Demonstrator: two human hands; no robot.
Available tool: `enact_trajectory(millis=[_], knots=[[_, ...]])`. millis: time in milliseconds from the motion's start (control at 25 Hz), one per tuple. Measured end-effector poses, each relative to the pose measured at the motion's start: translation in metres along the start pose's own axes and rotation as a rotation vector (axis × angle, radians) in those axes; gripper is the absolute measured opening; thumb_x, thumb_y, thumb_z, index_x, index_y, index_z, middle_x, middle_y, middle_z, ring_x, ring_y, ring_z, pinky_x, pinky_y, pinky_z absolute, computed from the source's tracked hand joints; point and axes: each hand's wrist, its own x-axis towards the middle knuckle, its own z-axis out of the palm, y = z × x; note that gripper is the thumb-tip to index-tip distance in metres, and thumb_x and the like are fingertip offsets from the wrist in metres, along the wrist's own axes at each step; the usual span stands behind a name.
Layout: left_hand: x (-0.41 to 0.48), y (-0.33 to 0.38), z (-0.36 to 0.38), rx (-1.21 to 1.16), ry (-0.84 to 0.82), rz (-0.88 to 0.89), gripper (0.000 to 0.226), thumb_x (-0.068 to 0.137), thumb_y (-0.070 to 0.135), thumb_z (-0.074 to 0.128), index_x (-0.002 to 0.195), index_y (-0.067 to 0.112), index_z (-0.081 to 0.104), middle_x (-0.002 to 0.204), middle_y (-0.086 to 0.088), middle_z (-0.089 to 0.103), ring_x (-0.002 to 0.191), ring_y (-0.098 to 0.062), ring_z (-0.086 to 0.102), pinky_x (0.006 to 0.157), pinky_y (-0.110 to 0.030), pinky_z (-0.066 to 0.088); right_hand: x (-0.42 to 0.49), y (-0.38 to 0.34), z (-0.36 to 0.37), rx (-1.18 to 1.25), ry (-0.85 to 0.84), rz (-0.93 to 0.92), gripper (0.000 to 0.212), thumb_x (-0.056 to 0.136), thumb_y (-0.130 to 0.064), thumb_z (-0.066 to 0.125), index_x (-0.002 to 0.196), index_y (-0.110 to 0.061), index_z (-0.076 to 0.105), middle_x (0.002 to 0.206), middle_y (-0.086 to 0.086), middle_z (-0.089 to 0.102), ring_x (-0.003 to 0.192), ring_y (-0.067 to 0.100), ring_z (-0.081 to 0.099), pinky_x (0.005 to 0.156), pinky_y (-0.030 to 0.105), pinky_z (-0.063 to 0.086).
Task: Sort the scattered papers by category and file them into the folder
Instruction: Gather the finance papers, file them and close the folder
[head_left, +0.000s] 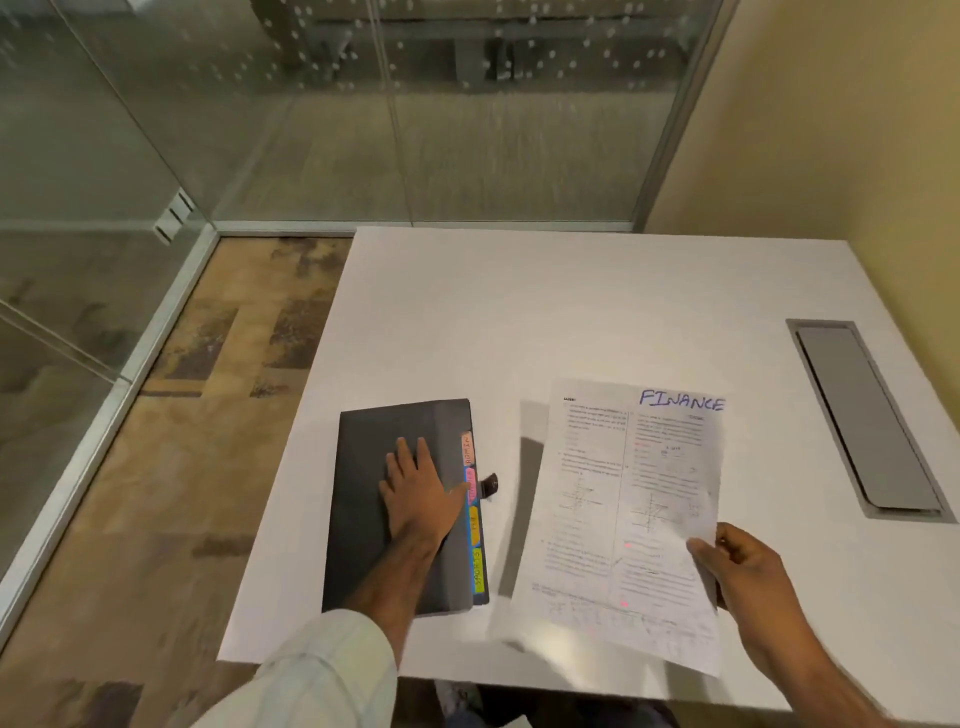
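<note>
Pressing flat on the shut black folder (363, 519) with the left hand (415, 493), fingers straight and a little spread, thumb next to the colored tabs (474, 519) on the right edge. Pinching the bottom right side of a paper (623, 519) marked FINANCE with the right hand (743, 566), thumb on top, just to the right of the folder and lifted a little over the white table (571, 312)
</note>
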Motion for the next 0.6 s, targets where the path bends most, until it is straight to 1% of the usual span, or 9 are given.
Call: enact_trajectory(millis=[80,160,280,440,600], knots=[[0.016,0.004,0.006,0.040,-0.035,0.055,0.107,0.084,0.065,0.063,0.161,0.017,0.006,0.170,-0.014,0.002,0.155,-0.036,0.009,0.119,-0.056,0.025,-0.015,0.004,0.010,-0.015,0.028,0.017,0.014,0.099,-0.006,0.059,0.097,-0.007,0.073,0.086,0.010,0.079,0.071,0.033,0.070,0.060,0.039,0.046],[0.026,0.008,0.014,0.066,-0.077,0.076,0.111,0.081,0.064,0.068,0.160,0.018,0.004,0.169,-0.013,0.002,0.155,-0.037,0.009,0.117,-0.058,0.027,-0.023,0.011,0.018,-0.049,0.029,0.036,0.013,0.099,-0.007,0.060,0.096,-0.007,0.072,0.087,0.007,0.079,0.075,0.033,0.074,0.063,0.040,0.050],[0.035,0.012,0.024,0.100,-0.093,0.074,0.108,0.084,0.062,0.065,0.160,0.016,0.004,0.169,-0.012,0.003,0.155,-0.036,0.010,0.114,-0.060,0.030,-0.020,0.011,0.022,-0.078,0.021,0.040,0.012,0.099,-0.008,0.060,0.095,-0.006,0.072,0.085,0.003,0.080,0.069,0.022,0.075,0.059,0.033,0.052],[0.040,0.013,0.031,0.176,-0.020,0.054,0.099,0.087,0.066,0.057,0.159,0.014,0.011,0.168,-0.013,0.013,0.152,-0.035,0.020,0.106,-0.054,0.040,-0.002,0.006,0.020,-0.056,0.024,0.042,0.012,0.100,-0.011,0.060,0.098,-0.008,0.071,0.092,0.000,0.080,0.079,0.025,0.078,0.066,0.037,0.058],[0.045,0.018,0.034,0.231,0.012,0.092,0.095,0.088,0.067,0.055,0.157,0.014,0.018,0.166,-0.013,0.019,0.149,-0.033,0.028,0.099,-0.051,0.046,0.011,0.005,0.022,-0.040,-0.004,0.029,0.013,0.100,-0.010,0.059,0.096,-0.005,0.070,0.091,0.005,0.080,0.079,0.029,0.077,0.064,0.038,0.055]])
